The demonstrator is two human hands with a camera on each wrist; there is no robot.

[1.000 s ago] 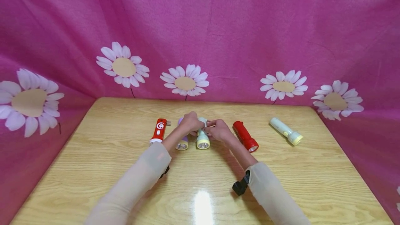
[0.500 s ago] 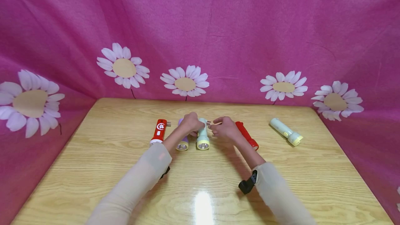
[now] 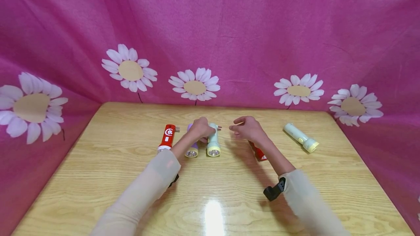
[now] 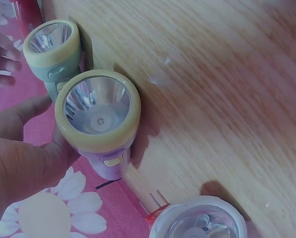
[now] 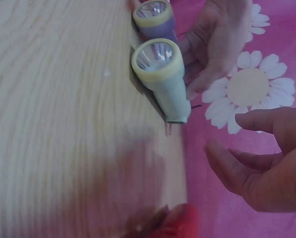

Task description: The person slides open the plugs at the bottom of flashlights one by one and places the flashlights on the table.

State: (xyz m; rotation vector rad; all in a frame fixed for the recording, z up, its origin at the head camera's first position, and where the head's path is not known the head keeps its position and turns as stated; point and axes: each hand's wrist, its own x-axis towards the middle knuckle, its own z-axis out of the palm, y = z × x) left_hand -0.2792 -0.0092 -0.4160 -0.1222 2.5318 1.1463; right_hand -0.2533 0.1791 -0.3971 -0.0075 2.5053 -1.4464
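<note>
A mint-green flashlight (image 3: 213, 145) with a yellow rim lies mid-table, two metal plug prongs (image 5: 169, 129) sticking out of its side. My left hand (image 3: 201, 129) grips its tail end, thumb and fingers about the body. Close on the left lies a purple flashlight (image 4: 101, 114), partly covered by that hand. My right hand (image 3: 248, 129) hovers right of the prongs, holding nothing, its thumb and fingers loosely bent and apart. Beneath the right wrist a red flashlight (image 3: 259, 152) is partly hidden.
A red-and-white flashlight (image 3: 167, 137) with prongs out lies on the left. Another mint flashlight (image 3: 300, 137) lies slanted at the right. The wooden table (image 3: 210, 185) meets a pink flowered cloth (image 3: 242, 39) at its back and sides.
My right hand has let go of the mint flashlight and moved right, over the red flashlight. The prongs now show. My left hand has stayed in place.
</note>
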